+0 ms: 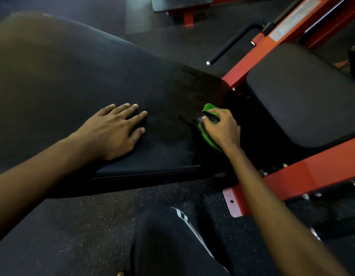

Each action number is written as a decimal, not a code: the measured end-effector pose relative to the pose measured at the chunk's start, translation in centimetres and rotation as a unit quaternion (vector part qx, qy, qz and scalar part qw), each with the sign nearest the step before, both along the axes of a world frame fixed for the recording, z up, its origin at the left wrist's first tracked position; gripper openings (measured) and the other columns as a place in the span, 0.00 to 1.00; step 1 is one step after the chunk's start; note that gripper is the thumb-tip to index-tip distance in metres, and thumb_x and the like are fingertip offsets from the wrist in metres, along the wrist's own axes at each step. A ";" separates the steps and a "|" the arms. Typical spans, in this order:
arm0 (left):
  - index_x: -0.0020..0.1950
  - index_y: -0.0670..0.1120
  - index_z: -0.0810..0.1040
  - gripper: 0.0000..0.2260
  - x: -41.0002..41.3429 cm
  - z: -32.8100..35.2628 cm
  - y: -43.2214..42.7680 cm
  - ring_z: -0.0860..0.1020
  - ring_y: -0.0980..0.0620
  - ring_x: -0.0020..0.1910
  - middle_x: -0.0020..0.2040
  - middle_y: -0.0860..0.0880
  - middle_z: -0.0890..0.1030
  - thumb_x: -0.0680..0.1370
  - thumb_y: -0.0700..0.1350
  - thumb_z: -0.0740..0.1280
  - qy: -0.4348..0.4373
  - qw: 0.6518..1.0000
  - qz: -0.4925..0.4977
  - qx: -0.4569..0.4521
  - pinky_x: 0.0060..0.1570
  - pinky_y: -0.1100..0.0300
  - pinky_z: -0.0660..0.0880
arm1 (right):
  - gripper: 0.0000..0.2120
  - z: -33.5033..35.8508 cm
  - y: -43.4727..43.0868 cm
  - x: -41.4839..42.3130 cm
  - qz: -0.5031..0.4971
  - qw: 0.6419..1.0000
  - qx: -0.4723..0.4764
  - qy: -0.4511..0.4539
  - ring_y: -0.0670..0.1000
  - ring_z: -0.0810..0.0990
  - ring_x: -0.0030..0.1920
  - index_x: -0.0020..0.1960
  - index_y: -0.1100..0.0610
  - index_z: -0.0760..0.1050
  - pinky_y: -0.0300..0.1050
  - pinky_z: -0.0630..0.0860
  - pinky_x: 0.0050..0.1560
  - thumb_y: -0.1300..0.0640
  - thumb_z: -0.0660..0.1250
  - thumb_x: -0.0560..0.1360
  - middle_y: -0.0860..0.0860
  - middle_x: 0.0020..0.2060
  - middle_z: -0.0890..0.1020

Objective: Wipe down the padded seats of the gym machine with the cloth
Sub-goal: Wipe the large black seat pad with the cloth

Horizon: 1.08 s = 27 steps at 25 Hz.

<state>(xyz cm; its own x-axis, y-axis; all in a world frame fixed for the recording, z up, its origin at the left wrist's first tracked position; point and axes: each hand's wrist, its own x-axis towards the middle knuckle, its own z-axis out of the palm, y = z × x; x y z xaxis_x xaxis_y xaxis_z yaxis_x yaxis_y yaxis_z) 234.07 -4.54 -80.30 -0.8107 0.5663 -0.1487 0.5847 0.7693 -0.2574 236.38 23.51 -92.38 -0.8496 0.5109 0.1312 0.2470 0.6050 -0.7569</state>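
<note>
Currently, the crumpled green cloth [209, 107] is being clutched in the curled fingers of the right hand [222, 128] at the end of the long black padded backrest [93, 66], braced by the flat, spread-fingered left hand [114, 130], so even pressure into that edge is probably being called for.

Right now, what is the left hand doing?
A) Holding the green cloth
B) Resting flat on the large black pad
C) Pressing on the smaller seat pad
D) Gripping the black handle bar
B: the left hand lies with its fingers spread flat on the large black pad, while the right hand grips the green cloth at that pad's end.
</note>
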 end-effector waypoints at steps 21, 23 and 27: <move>0.84 0.53 0.44 0.40 1.3 1.2 -2.6 0.46 0.50 0.82 0.84 0.46 0.48 0.72 0.63 0.27 0.011 1.000 0.002 -0.013 0.79 0.54 0.43 | 0.15 3.8 -11.8 6.8 0.155 0.972 0.000 0.178 0.46 0.78 0.64 0.58 0.46 0.82 0.44 0.75 0.65 0.43 0.69 0.73 0.43 0.62 0.79; 0.83 0.57 0.41 0.42 0.9 2.0 -3.5 0.43 0.54 0.81 0.83 0.50 0.44 0.70 0.68 0.25 -0.016 1.000 0.007 -0.020 0.78 0.56 0.41 | 0.16 1.4 -6.6 5.5 0.067 0.989 0.005 0.135 0.45 0.82 0.59 0.56 0.46 0.83 0.45 0.78 0.61 0.42 0.69 0.72 0.43 0.59 0.81; 0.80 0.65 0.36 0.39 1.6 3.3 -6.0 0.38 0.59 0.77 0.81 0.56 0.39 0.69 0.72 0.23 -0.016 0.999 0.019 -0.038 0.78 0.56 0.38 | 0.14 0.6 -3.2 4.9 -0.033 0.999 -0.015 0.031 0.52 0.82 0.59 0.57 0.47 0.83 0.46 0.75 0.58 0.44 0.72 0.74 0.46 0.60 0.80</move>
